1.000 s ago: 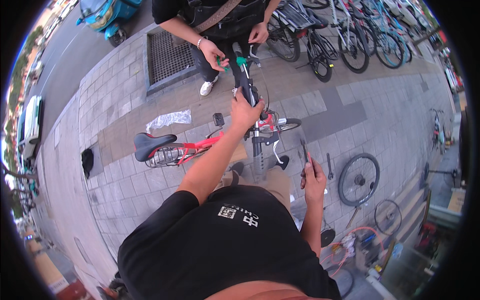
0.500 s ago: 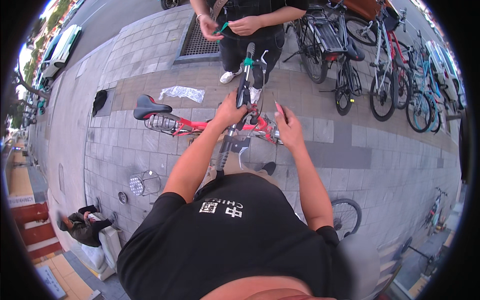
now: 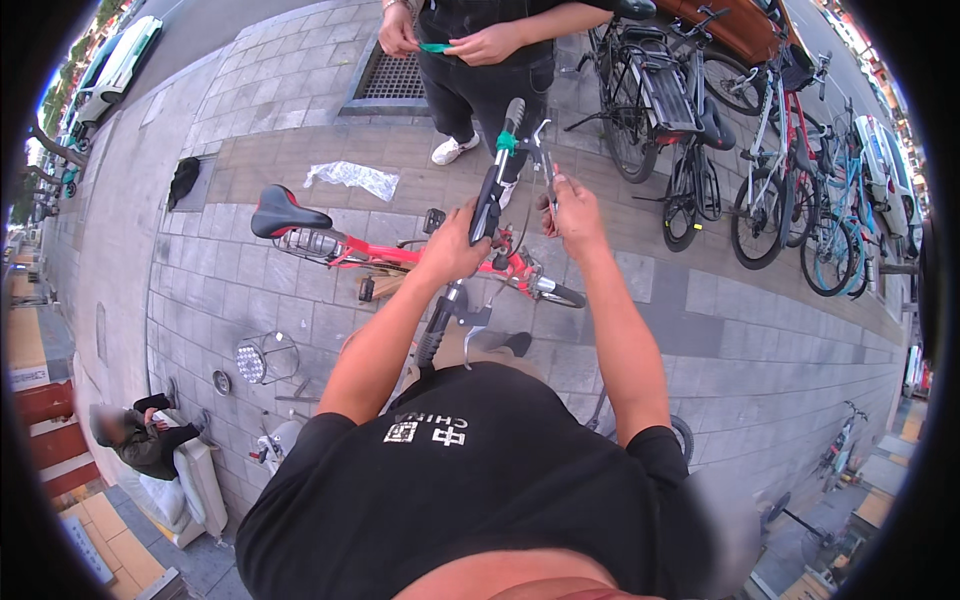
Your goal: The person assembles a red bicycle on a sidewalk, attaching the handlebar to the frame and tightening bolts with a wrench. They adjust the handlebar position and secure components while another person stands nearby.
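A red bicycle (image 3: 375, 254) stands in front of me, its handlebar (image 3: 502, 160) running away from my body. My left hand (image 3: 458, 243) is wrapped round the middle of the handlebar. My right hand (image 3: 575, 212) is closed on a slim red-handled tool (image 3: 556, 176), its kind unclear, beside the cables and the far brake lever (image 3: 543, 138). Green tape (image 3: 507, 143) circles the bar below the far grip (image 3: 515, 112). The near grip (image 3: 428, 348) and its brake lever (image 3: 476, 317) point toward my body. The black saddle (image 3: 290, 213) sits at the left.
Across the bicycle a person (image 3: 490, 40) holds a green strip (image 3: 435, 48) in both hands. Parked bicycles (image 3: 680, 120) line the right. A clear plastic sheet (image 3: 352, 179) and a wire basket (image 3: 268, 357) lie on the paving. Another person (image 3: 145, 435) sits at lower left.
My right hand has moved up with its tool, toward the far brake lever. The handlebar has shifted slightly and the front wheel shows more. The other person's hands have drawn the green strip level.
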Action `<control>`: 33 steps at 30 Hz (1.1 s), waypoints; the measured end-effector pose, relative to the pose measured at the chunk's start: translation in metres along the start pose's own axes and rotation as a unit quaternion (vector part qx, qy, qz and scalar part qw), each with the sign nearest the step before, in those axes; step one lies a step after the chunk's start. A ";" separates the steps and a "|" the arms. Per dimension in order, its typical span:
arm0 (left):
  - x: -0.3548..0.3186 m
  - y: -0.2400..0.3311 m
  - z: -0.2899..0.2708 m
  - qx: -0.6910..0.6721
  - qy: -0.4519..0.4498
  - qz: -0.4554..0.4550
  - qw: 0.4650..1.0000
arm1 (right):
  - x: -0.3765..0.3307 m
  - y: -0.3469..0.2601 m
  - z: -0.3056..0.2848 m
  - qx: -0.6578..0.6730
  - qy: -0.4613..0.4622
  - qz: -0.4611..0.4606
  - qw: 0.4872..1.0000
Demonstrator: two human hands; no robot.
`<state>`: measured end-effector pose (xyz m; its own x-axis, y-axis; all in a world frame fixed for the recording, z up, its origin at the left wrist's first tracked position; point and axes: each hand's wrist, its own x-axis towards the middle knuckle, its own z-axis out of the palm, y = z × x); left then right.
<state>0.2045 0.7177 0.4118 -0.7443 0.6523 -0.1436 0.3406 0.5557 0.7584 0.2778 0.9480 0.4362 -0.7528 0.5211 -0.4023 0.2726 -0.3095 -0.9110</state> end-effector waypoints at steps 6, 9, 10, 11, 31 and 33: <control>-0.006 0.008 -0.006 -0.006 -0.011 -0.030 0.999 | 0.024 0.021 0.011 0.090 -0.020 0.104 0.990; -0.007 0.006 -0.005 0.005 -0.010 -0.025 1.000 | 0.032 0.031 0.014 0.084 -0.019 0.111 0.990; -0.008 0.005 -0.004 0.009 -0.012 -0.024 1.000 | 0.032 0.031 0.018 0.080 -0.016 0.111 0.991; -0.008 0.005 -0.003 0.010 -0.012 -0.026 1.000 | 0.032 0.034 0.021 0.079 -0.008 0.101 0.992; -0.008 0.008 0.007 0.019 -0.046 -0.011 0.999 | -0.002 0.038 0.021 -0.454 0.133 -0.175 0.863; -0.007 0.009 0.006 0.010 -0.058 -0.009 0.998 | -0.005 0.033 0.023 -0.453 0.124 -0.159 0.868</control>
<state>0.2167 0.7211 0.4158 -0.6789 0.6970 -0.2308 0.3402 0.5772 0.7424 0.2770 0.9173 0.4107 -0.7550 0.6554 -0.0218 0.5186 0.5764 -0.6316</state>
